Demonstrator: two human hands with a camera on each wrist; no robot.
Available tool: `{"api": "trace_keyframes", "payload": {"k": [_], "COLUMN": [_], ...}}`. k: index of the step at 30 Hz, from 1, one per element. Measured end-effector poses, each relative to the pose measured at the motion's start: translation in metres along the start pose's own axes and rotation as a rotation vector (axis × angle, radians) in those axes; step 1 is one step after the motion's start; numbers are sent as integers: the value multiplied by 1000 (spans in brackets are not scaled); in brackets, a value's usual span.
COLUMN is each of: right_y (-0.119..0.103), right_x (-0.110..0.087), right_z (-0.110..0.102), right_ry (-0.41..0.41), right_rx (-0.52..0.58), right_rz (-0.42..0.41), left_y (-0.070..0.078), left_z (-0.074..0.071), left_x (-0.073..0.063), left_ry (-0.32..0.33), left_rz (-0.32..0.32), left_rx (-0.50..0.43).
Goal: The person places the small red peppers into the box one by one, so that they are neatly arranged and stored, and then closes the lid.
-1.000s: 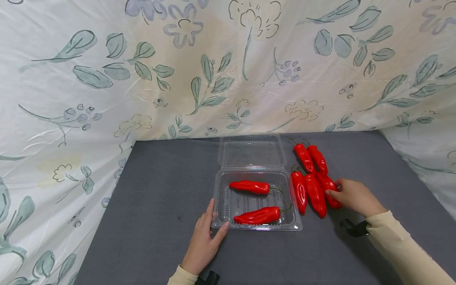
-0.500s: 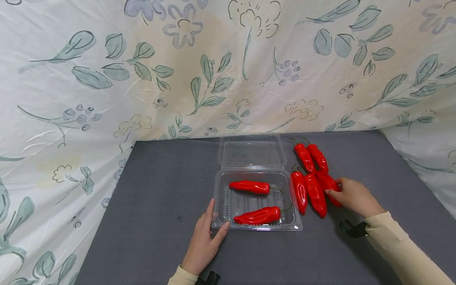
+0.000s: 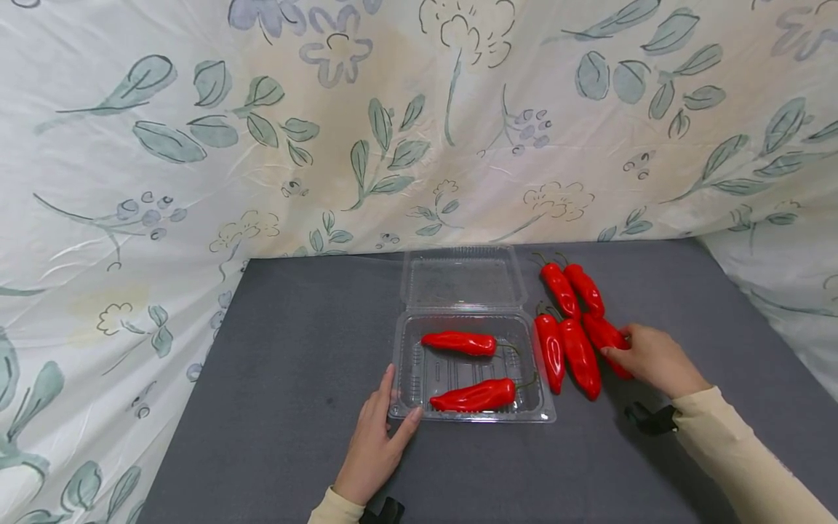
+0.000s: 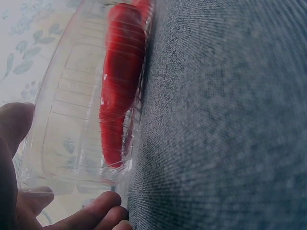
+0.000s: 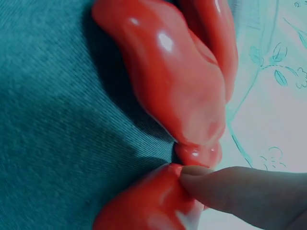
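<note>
In the head view my right hand (image 3: 657, 360) pinches a red pepper (image 3: 606, 342), the rightmost of a group lying beside a clear plastic clamshell box (image 3: 404, 364). In the right wrist view the thumb (image 5: 225, 187) presses on that pepper (image 5: 148, 206); the other fingers are hidden there. My left hand (image 3: 372, 444) rests at the box's front left corner, fingers extended and thumb at the front rim. Inside the box lie two red peppers, one toward the back (image 3: 460, 343) and one at the front (image 3: 474, 396). The left wrist view shows the front pepper (image 4: 122, 67) through the box wall.
The box's lid (image 3: 463, 280) lies folded back behind the tray. Several more red peppers (image 3: 580, 356) lie right of the box, two of them farther back (image 3: 559, 290). A dark grey cloth (image 3: 294, 364) covers the table; a floral curtain (image 3: 458, 131) hangs behind it.
The pepper under my right hand has shifted slightly to the right and away from its neighbour. My left hand and the box have stayed in place.
</note>
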State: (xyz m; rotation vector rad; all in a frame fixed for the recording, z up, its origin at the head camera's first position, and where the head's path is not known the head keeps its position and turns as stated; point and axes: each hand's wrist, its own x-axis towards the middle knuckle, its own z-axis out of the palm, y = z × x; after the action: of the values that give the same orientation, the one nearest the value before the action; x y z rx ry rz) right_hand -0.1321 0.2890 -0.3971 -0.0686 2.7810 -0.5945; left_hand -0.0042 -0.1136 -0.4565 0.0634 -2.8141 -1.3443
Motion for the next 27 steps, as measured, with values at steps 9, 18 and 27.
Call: {"api": "trace_keyframes", "payload": {"k": [9,18,27], "right_y": [0,-12,-24], "right_x": [-3,-8,-17], "right_z": [-12,-19,-18], "right_ry": [23,81,103], "right_rx": [-3,3,-19], "right_rz": [0,-36,-37], "left_y": [-3,-3,-3], "left_z": [1,2,2], "left_x": [0,0,-1], "left_ry": [0,-6,5], "left_rz": [18,13,29], "left_rx": [16,6,6]}}
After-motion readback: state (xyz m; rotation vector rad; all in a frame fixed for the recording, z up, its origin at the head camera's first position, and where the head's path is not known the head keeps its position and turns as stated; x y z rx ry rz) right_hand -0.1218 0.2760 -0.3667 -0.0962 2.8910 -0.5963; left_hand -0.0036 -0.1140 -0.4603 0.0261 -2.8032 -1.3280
